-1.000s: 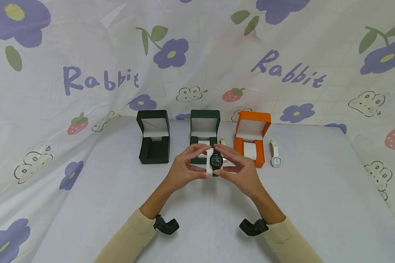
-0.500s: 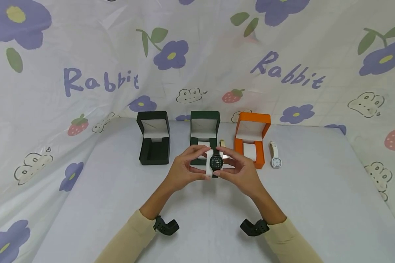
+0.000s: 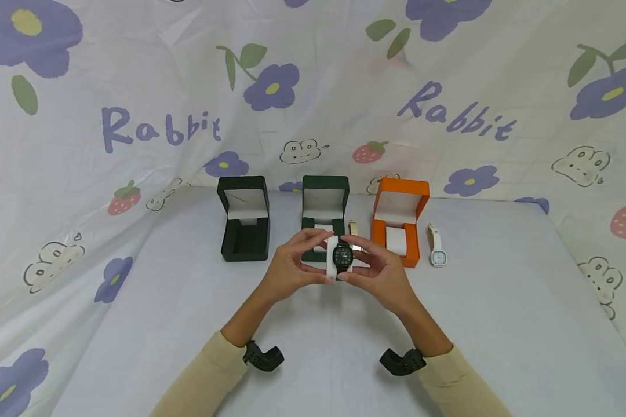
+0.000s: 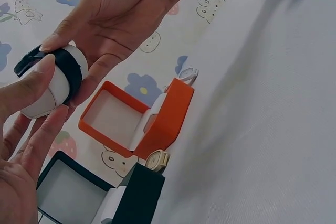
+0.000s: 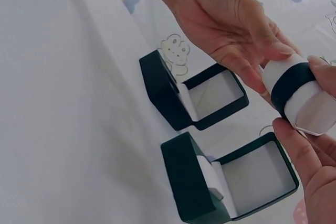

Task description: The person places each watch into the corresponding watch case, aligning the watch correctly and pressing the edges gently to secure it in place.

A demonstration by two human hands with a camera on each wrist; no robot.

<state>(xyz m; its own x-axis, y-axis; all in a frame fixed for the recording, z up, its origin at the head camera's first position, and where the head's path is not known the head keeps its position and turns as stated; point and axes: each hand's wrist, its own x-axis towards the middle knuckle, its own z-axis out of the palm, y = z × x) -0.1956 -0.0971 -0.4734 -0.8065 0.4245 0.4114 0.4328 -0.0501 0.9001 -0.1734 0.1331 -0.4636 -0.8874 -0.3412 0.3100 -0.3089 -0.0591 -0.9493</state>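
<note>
A black-dialled wristwatch (image 3: pixel 342 255) with a dark strap is wrapped round a white watch cushion (image 3: pixel 331 265), held up over the middle of the table. My left hand (image 3: pixel 288 267) grips the cushion's left end between thumb and fingers. From the other side, my right hand (image 3: pixel 385 271) pinches the watch and cushion, its thumb low and index finger at the top of the strap. The left wrist view shows the strap (image 4: pixel 70 73) circling the cushion (image 4: pixel 47 96). Behind the hands, a green watch box (image 3: pixel 325 184) stands with its lid raised, partly hidden.
An open black watch box (image 3: pixel 245 255) with no cushion stands at left. An open orange box (image 3: pixel 411 255) holds a white cushion (image 3: pixel 395 239). Right of it lies a white-strapped watch (image 3: pixel 438 257). A gold watch (image 3: pixel 352 227) beside the green box is partly covered by my right hand.
My right index fingertip has shifted slightly at the top of the strap. Both hands, the watch and the cushion otherwise stay in nearly the same place.
</note>
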